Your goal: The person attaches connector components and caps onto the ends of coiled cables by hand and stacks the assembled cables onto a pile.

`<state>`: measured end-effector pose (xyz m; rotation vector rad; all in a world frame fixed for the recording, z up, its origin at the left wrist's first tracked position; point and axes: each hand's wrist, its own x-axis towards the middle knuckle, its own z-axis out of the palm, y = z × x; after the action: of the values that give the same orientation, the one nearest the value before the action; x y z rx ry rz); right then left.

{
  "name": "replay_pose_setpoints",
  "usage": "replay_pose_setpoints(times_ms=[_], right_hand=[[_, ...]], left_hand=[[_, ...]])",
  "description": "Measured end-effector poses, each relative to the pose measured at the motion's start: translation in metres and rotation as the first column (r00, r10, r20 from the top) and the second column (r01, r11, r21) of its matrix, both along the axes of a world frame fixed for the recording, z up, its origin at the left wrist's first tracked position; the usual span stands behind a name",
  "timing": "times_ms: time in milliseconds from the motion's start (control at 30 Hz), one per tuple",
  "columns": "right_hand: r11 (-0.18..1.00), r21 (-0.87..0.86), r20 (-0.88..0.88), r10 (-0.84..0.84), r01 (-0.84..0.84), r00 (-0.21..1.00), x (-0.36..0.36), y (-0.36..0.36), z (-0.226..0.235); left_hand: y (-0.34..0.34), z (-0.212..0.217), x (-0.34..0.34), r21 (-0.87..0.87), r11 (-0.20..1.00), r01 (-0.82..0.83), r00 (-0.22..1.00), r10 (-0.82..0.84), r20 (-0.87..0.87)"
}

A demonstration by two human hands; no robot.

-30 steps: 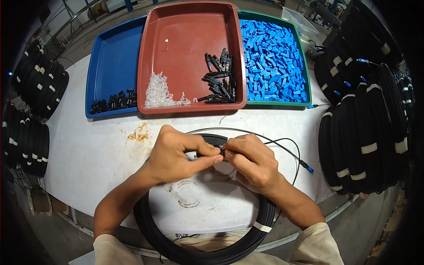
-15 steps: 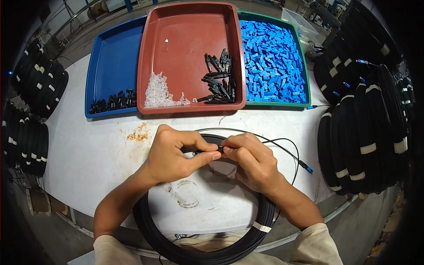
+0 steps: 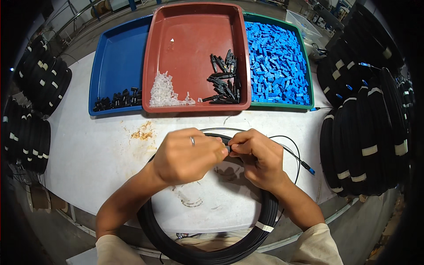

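Note:
A coil of black cable (image 3: 148,221) stands before me, its lower part over the table's front edge and a white tape band (image 3: 264,227) round it. Above the coil's far side, my left hand (image 3: 183,158) and my right hand (image 3: 260,159) meet fingertip to fingertip. Both are closed in a pinch on a small dark cable connector (image 3: 229,149), mostly hidden by the fingers. A ring shows on the left hand. To the right, a loose cable end with a blue-tipped connector (image 3: 308,168) lies on the table.
Behind the hands, a red tray (image 3: 194,39) holds clear caps and black connector parts. A blue tray (image 3: 119,57) with black pieces and a green tray (image 3: 310,88) full of blue connector housings flank it. Cable coils pile up at the left (image 3: 31,137) and right (image 3: 353,145).
My left hand has rolled over so its back now faces up, the fingers still at the connector. Both hands have shifted slightly right, along with the whole view.

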<state>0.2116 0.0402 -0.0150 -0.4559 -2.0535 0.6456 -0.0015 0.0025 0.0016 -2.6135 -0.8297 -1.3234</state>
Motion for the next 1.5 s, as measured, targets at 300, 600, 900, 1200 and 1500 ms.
replay_pose_setpoints(times_ms=[300,600,900,1200,1500], right_hand=[[0.99,0.14,0.065,-0.044,0.034,0.997,0.001,-0.004,0.006],[0.987,0.16,-0.007,-0.02,0.021,1.0,-0.002,-0.001,0.0],[0.994,0.105,0.057,-0.002,-0.004,0.998,0.001,-0.004,0.004],[0.983,0.184,0.021,-0.013,0.009,1.0,-0.003,0.0,0.003],[0.974,0.224,0.071,-0.038,0.022,0.997,0.0,-0.007,0.008]], left_hand=[[-0.005,0.003,0.003,-0.207,0.978,0.012,0.999,-0.001,0.054],[-0.006,0.001,0.0,-0.209,0.978,0.007,0.989,0.024,0.146],[-0.005,0.003,0.002,-0.155,0.987,0.033,0.999,-0.034,-0.004],[-0.01,0.01,-0.002,-0.459,0.888,0.013,0.982,0.075,0.173],[-0.008,0.008,0.001,-0.284,0.959,0.025,0.998,-0.009,0.056]])
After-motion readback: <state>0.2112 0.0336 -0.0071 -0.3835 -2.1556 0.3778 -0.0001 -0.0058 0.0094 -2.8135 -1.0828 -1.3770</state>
